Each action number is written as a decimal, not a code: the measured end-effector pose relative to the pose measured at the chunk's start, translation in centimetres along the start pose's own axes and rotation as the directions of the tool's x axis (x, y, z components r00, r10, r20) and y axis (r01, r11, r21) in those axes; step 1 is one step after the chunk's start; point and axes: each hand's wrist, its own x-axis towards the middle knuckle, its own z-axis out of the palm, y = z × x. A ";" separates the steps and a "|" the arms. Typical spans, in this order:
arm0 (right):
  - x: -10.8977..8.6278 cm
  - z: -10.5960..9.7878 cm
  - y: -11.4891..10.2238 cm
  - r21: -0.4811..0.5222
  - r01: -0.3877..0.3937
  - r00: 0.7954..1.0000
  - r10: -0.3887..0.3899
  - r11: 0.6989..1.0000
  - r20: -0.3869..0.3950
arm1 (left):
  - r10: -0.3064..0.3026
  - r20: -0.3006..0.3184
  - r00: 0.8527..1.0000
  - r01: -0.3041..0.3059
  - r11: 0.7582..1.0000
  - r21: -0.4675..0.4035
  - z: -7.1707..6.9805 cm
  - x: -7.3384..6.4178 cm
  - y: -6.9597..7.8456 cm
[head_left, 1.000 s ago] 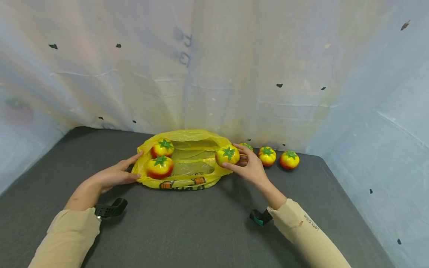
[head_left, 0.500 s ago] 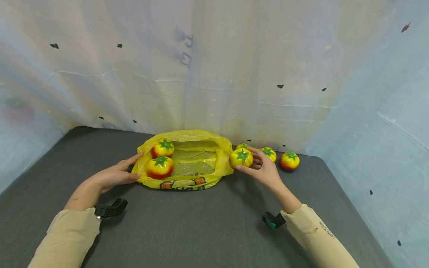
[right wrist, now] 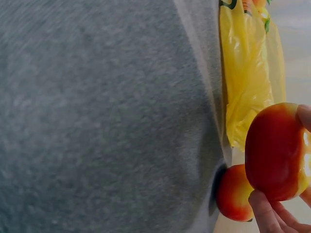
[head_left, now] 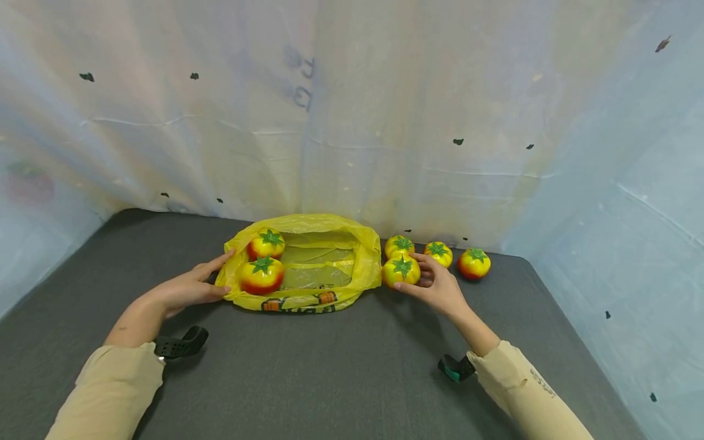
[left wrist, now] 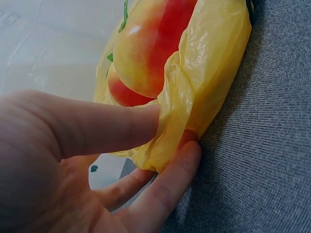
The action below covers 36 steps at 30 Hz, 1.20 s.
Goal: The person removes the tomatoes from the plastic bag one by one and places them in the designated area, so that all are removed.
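A yellow plastic bag (head_left: 365, 263) lies with its mouth spread wide on the dark table. Inside its left end sit two red-and-yellow tomatoes, a rear tomato (head_left: 266, 244) and a front tomato (head_left: 261, 276), both with green star-shaped tops. My left hand (head_left: 184, 290) pinches the bag's left edge; in the left wrist view the thumb and fingers (left wrist: 177, 170) close on the yellow film. Just right of the bag, my right hand (head_left: 440, 292) grips another tomato (head_left: 399, 274) between thumb and fingers. The right wrist view shows this held tomato (right wrist: 272, 150) raised off the table.
Behind the held tomato stands a loose tomato (head_left: 399, 245). Farther right are a second loose tomato (head_left: 439, 253) and a third (head_left: 474, 264), near the table's back edge. Plastic sheeting (head_left: 352, 122) hangs behind the grey-black table (head_left: 308, 373) and along both sides.
My right hand has carried the held tomato from over the bag's right rim rightward, then slightly toward me, uncovering the loose tomato behind. The left hand and bag stay put.
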 end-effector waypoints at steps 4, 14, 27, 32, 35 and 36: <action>0.0 0.2 0.5 -0.028 -0.007 1.000 0.008 1.000 0.014 | -0.002 -0.004 1.000 0.002 1.000 0.008 0.0 0.0 -0.1; -0.1 0.7 1.4 -0.036 -0.018 0.999 0.020 0.999 0.049 | -0.010 -0.005 1.000 0.010 1.000 -0.001 0.0 0.0 0.0; 0.2 0.3 2.2 -0.075 0.003 0.996 0.004 0.997 0.093 | -0.006 0.007 1.000 0.006 1.000 0.004 -0.1 -0.1 0.0; 0.1 0.0 1.9 -0.048 0.018 0.994 -0.012 0.999 0.105 | -0.010 0.006 1.000 0.010 1.000 0.001 -0.1 -0.1 0.1; 0.1 -0.2 1.7 -0.037 0.023 0.994 -0.019 0.999 0.112 | -0.013 -0.001 1.000 0.013 1.000 0.003 0.0 -0.1 0.2; 0.1 -0.4 1.6 -0.038 0.028 0.993 -0.023 0.999 0.115 | -0.014 -0.002 1.000 0.014 1.000 0.007 0.0 0.0 0.2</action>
